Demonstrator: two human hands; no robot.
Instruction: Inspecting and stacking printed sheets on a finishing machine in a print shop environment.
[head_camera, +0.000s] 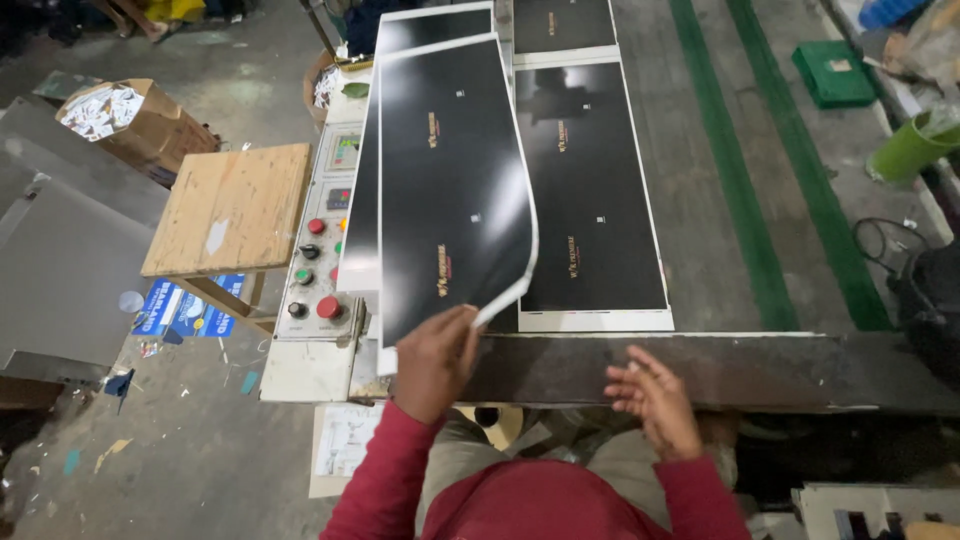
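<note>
Our left hand (436, 362) pinches the lifted black sheet's (450, 180) near edge — our right hand (655, 400) hovers spread above the dark ledge (780, 365)

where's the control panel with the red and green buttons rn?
In the head view the control panel sits left of centre, between the wooden stool and the black printed sheet that the left hand lifts by its near edge.
</note>
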